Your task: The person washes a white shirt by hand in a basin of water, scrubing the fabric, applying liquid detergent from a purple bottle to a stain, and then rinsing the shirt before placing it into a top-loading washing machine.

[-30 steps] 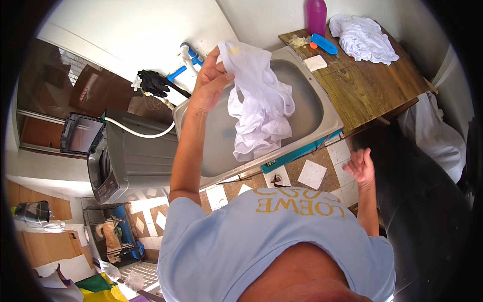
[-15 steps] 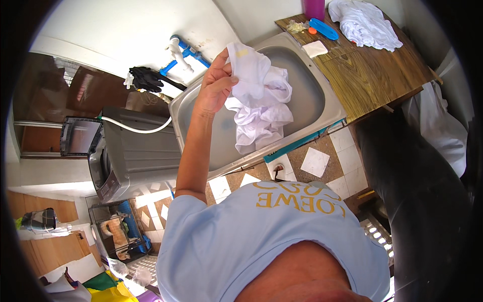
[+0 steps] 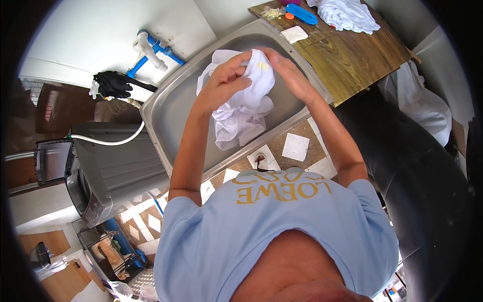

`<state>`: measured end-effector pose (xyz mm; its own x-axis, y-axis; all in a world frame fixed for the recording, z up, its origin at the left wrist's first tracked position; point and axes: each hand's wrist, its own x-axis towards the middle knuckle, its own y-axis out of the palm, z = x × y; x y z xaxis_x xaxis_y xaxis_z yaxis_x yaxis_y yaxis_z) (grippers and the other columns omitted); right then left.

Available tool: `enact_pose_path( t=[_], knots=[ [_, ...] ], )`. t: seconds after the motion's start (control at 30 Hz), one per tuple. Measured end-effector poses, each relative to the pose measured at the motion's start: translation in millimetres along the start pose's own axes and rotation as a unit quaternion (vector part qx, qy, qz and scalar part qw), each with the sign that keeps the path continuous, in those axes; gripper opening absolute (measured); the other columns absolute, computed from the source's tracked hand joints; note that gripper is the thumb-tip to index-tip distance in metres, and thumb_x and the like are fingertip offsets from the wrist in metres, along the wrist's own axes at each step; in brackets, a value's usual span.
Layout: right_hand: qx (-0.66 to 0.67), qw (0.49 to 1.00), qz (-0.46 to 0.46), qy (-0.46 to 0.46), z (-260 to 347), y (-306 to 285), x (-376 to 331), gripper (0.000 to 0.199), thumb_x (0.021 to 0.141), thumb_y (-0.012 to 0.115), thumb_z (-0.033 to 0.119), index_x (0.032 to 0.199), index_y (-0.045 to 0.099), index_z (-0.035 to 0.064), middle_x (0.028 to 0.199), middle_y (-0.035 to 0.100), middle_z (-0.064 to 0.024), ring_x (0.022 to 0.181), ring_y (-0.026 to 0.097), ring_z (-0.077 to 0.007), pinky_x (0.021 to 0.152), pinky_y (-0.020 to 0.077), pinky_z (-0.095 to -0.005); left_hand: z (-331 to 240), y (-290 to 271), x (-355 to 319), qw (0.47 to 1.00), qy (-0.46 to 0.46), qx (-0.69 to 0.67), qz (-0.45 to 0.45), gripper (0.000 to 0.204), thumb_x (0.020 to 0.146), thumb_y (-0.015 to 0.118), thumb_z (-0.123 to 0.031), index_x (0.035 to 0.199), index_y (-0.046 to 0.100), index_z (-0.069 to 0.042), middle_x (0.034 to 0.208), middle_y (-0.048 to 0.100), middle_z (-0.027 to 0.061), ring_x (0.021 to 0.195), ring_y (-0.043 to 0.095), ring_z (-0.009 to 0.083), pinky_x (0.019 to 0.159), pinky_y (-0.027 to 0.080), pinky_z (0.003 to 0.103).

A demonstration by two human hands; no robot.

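A bunched white cloth garment [image 3: 244, 108] with a pale yellow patch near its top hangs over the metal sink [image 3: 173, 108]. My left hand [image 3: 224, 83] is closed on the garment's upper part, thumb towards the yellow patch and fingers bent. On the other side, my right hand [image 3: 292, 75] reaches the cloth's upper right edge. Its fingers are stretched out, the tips touching the cloth and partly hidden behind it. Folds of the garment drop towards the sink's near side.
On the wooden counter [image 3: 347, 60] at right lie a blue brush [image 3: 302, 14], a whitish square piece [image 3: 294, 34] and a white cloth heap [image 3: 347, 15]. Pipes with a white tap [image 3: 148, 50] stand behind the sink. A grey washing machine [image 3: 121, 161] stands at left.
My right hand has come in from the right to the garment's upper edge. The view has shifted, so the sink and counter appear further left and higher.
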<state>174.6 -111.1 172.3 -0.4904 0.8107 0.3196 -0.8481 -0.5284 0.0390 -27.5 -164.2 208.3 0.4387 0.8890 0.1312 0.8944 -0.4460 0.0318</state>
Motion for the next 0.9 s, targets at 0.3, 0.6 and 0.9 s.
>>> enact_pose_path(
  t=[0.3,0.6,0.9],
  knots=[
    [-0.174,0.983,-0.034,0.042,-132,-7,42,0.022,0.093,0.060,0.026,0.093,0.059,0.0039,0.075,0.056,-0.0006,0.069,0.051,-0.0097,0.062,0.0442,-0.0284,133,-46,22,0.950,0.003,0.233,-0.209,0.018,0.087,0.059,-0.014,0.098,0.063,0.000,0.084,0.066,0.0099,0.075,0.059,0.0159,0.070,0.047,0.030],
    [-0.323,0.939,0.102,-0.057,-147,-44,86,0.017,0.084,0.065,0.014,0.096,0.060,0.0025,0.089,0.061,-0.0129,0.071,0.060,-0.0292,0.066,0.0484,-0.0350,198,-33,41,0.810,-0.121,0.488,-0.300,0.028,0.088,0.058,-0.030,0.102,0.065,-0.006,0.072,0.064,0.0197,0.069,0.063,0.0379,0.063,0.048,0.047],
    [-0.400,0.860,-0.283,-0.141,-102,-243,231,0.092,0.067,0.084,0.028,0.134,0.031,-0.0070,0.122,0.048,-0.0234,0.112,0.049,-0.0351,0.097,0.0400,-0.0404,235,-37,65,0.734,-0.222,0.572,-0.291,0.019,0.085,0.058,-0.026,0.097,0.064,-0.012,0.069,0.065,0.0152,0.066,0.064,0.0355,0.058,0.050,0.048]
  ],
)
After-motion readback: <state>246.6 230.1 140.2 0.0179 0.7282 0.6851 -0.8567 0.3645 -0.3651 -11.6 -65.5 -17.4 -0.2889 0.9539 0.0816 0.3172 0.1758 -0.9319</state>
